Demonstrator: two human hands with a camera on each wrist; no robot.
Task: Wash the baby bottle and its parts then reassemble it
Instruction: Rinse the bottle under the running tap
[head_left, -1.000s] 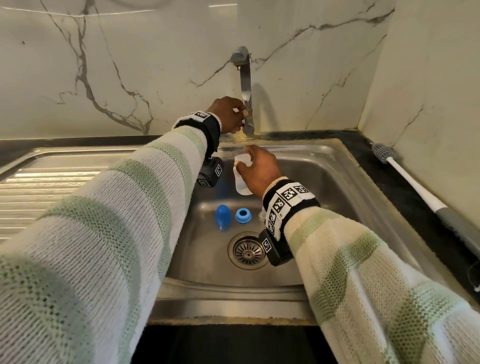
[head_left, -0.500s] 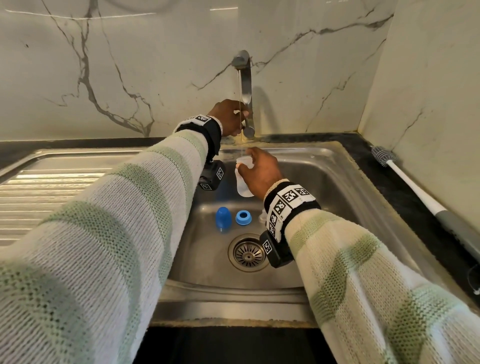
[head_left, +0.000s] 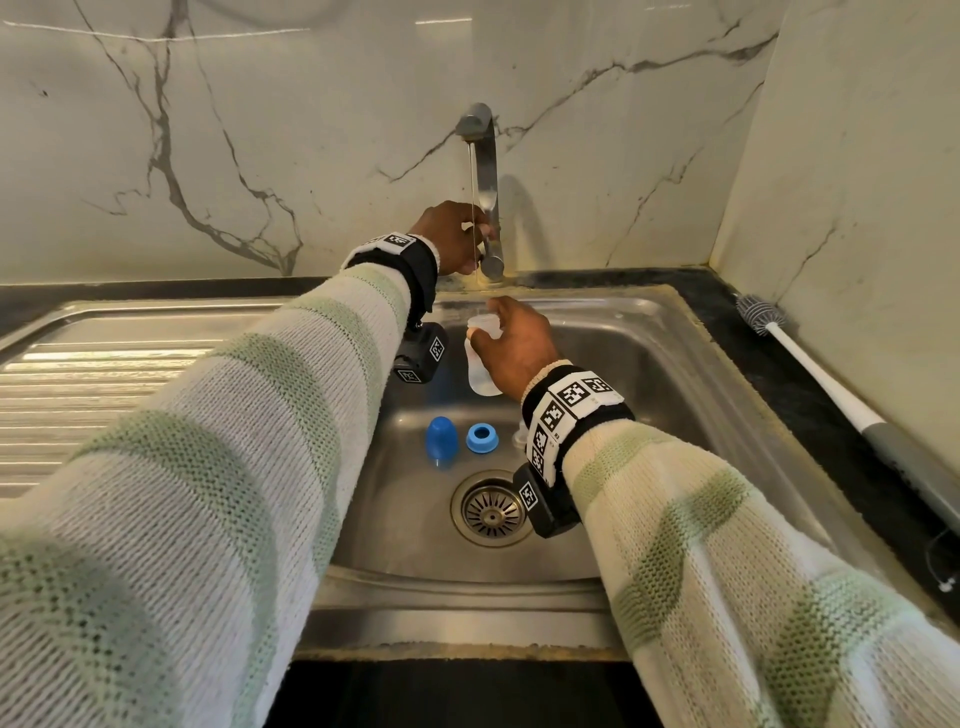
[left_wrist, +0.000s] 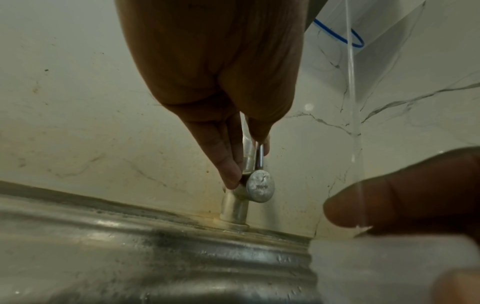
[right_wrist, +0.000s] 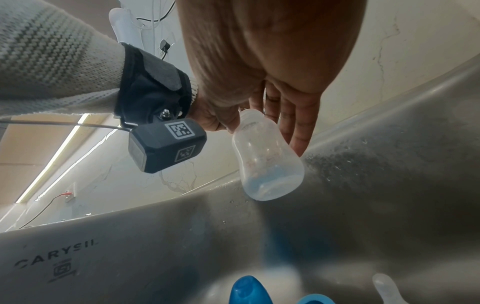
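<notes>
My right hand (head_left: 511, 345) grips the clear baby bottle (head_left: 480, 364) by its neck and holds it upright over the sink (head_left: 649, 374), mouth under a thin stream of water (head_left: 471, 208). In the right wrist view the bottle (right_wrist: 267, 162) hangs from my fingers (right_wrist: 293, 123) with a little water at its bottom. My left hand (head_left: 454, 236) pinches the tap lever (left_wrist: 255, 156) at the base of the tap (head_left: 488, 171). On the sink floor lie the blue cap (head_left: 441, 439), the blue collar ring (head_left: 482, 438) and the clear nipple (right_wrist: 385, 288).
A bottle brush (head_left: 810, 364) with a white and grey handle lies on the dark counter to the right of the sink. The drain strainer (head_left: 491, 512) sits near the sink's front. A ribbed draining board (head_left: 78, 389) stretches to the left. Marble walls close the back and right.
Water has started running from the tap and now falls as a thin stream toward the bottle. My left hand stays on the lever; my right hand holds the bottle in nearly the same place.
</notes>
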